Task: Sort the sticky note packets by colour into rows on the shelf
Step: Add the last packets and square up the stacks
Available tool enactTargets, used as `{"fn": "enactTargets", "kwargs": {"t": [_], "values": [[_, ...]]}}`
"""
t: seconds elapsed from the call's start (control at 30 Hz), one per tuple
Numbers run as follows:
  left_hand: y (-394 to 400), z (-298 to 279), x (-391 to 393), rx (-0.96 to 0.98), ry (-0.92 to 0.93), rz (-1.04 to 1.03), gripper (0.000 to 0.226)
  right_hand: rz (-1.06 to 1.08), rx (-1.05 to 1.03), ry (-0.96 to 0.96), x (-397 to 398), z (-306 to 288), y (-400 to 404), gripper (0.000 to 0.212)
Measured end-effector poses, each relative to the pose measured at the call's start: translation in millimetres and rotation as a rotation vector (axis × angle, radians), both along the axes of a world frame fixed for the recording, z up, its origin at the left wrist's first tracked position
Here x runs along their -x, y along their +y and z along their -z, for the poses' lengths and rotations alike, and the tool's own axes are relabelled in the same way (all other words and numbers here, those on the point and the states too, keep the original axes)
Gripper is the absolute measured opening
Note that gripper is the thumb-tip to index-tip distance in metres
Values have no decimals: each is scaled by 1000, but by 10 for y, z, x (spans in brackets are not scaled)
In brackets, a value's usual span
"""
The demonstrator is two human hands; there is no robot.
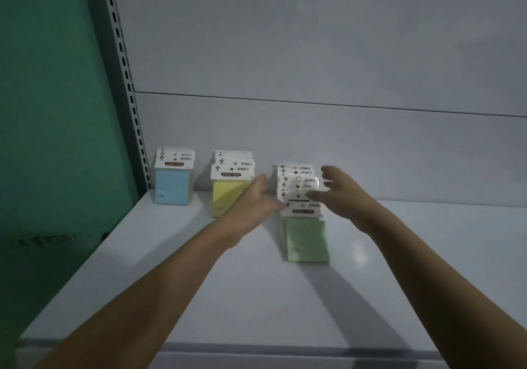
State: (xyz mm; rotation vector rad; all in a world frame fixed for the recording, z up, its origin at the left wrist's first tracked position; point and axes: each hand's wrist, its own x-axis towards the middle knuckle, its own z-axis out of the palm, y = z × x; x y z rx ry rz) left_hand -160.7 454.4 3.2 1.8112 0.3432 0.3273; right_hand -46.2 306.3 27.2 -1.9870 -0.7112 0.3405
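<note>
Three rows of sticky note packets stand on the white shelf [159,277]. Blue packets [173,186] are at the left against the upright, yellow packets [228,194] in the middle, green packets [306,239] at the right. The green row has several packets leaning one behind another. My left hand [252,203] is open, its fingers straight, on the left side of the green row and partly in front of the yellow packets. My right hand [340,193] is open with loosely spread fingers at the right side of the green row's white header cards. Neither hand grips a packet.
A green side panel [48,140] and a perforated metal upright [125,83] bound the shelf on the left. A grey back wall [313,55] rises behind the rows. The shelf's front edge [256,346] runs along the bottom.
</note>
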Motion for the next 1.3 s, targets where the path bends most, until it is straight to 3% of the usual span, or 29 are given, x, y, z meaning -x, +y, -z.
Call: {"fn": "enactTargets", "kwargs": {"t": [0.07,0.17,0.27,0.4,0.7,0.9,1.0,1.13,1.3], "values": [[-118,216,9,30,65,73,97,-50,64,124,-108,194,-260,89],[-263,411,-27,103,64,121,91,-161,135,244,-153,467,-441,104],[-354,493,-134,57,69,107,94,-281,154,123,-127,655,-378,85],[-325,526,-323,99,42,11,90,-254,-10,107,-198,765,-218,72],[-31,506,-743,143,3,-58,85,-236,-123,96,-600,765,240,84],[91,494,-869,187,47,-91,64,-301,-194,157,-727,886,340,84],[57,494,-883,225,0,-87,64,-334,-243,145,-722,897,367,76],[39,486,-897,276,-60,-105,39,-377,-339,138,-650,839,418,72],[52,530,-910,241,-84,-94,50,-421,-367,159,-656,853,419,75]]}}
